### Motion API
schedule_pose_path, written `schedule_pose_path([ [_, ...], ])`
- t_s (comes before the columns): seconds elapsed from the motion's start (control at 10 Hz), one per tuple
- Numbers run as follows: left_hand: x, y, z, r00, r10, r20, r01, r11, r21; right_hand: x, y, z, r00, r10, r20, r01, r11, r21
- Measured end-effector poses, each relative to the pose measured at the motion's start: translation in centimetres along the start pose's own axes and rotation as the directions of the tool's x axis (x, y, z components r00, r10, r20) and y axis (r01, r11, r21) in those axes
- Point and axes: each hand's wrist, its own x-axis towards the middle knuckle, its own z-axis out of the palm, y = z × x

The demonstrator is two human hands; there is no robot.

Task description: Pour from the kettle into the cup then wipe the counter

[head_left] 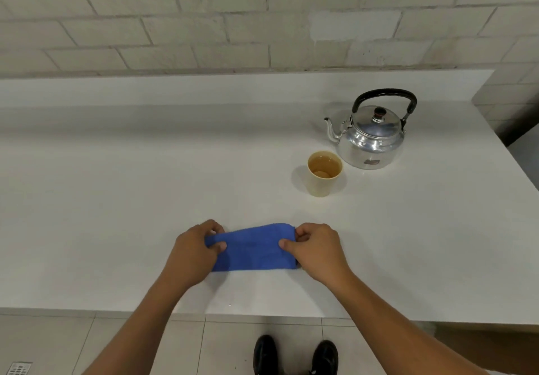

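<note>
Nearest, at the bottom edge: two black shoes [295, 355] on a pale tiled floor [230, 345], with a small floor drain grate [19, 369] at the far left corner of the view.

Above that, the white counter [116, 199] runs left to right, front edge near the person. Both bare forearms reach over that edge.

Blue cloth [253, 247] lies folded into a rough rectangle on the counter, near the front edge, about centre. Left hand [195, 253] holds its left end: thumb on top of the cloth, fingers curled around the far edge, clamped on the fabric. Right hand [316, 250] holds the right end the same way: thumb pressed on top, fingers curled over the far corner, pinching the cloth. Cloth is stretched flat between the two hands, bottom side touching the counter.

Farther and to the right: beige cup [323, 174], upright, with amber-looking liquid inside, level below the rim. Well apart from the cloth.

Just beyond the cup, slightly right: metal kettle [372, 138], upright on the counter, lid on, black handle raised over the top, spout pointing left. Cup stands just beside the kettle's near-left side; can't tell if they touch.

Far edge: counter steps up into a low white ledge [204, 88], then a pale brick wall [204, 18] behind it.
</note>
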Motion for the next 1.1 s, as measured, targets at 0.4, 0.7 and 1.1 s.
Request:
schedule_pose_path([
  [0.4,8.1,-5.1,-7.6,0.955,-0.182,-0.235,0.098,0.94,-0.327,6.0,-8.0,7.8,0.996,-0.088,-0.014,0.088,0.995,-0.039],
  [0.7,10.6,-7.3,-6.8,0.958,-0.179,-0.225,0.15,0.978,-0.143,8.0,-9.0,9.5,0.996,-0.086,-0.022,0.075,0.948,-0.31],
  [1.1,10.3,-7.7,-6.6,0.931,0.207,-0.3,-0.184,0.978,0.101,6.0,-7.6,8.8,0.97,-0.197,-0.141,0.157,0.954,-0.254],
])
